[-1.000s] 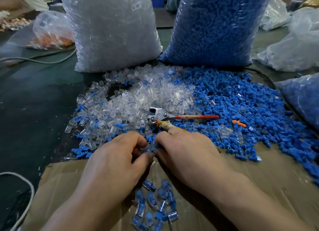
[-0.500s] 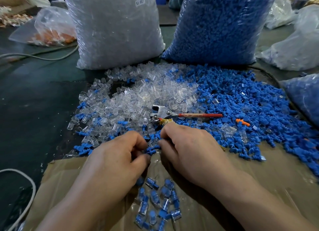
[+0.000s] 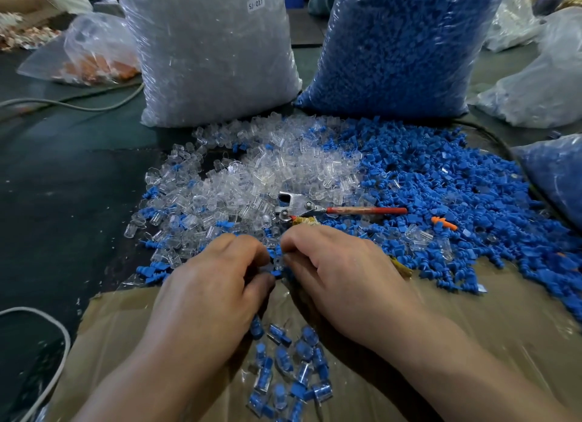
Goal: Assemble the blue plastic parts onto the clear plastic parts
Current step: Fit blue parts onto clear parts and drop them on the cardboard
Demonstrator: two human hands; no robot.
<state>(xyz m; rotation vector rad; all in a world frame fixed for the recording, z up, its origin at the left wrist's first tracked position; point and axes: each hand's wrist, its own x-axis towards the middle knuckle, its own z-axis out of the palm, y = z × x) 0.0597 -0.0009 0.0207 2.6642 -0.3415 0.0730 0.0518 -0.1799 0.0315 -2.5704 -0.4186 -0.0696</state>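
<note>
While fingers (image 3: pixel 248 248) pinch, matte blue plug (image 3: pixel 277 274), glossy clear shell (image 3: pixel 277 261)

Open dark tabletop (image 3: pixel 63 201) at left — clear-part bag (image 3: pixel 208 59) and blue-part bag (image 3: pixel 393 49) behind, loose piles (image 3: pixel 267 175) and pliers (image 3: pixel 302 209) ahead

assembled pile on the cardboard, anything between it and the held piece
Nothing visible. The small blue plastic piece pinched by left hand and right hand is near the assembled blue and clear pile; only brown cardboard between.
</note>
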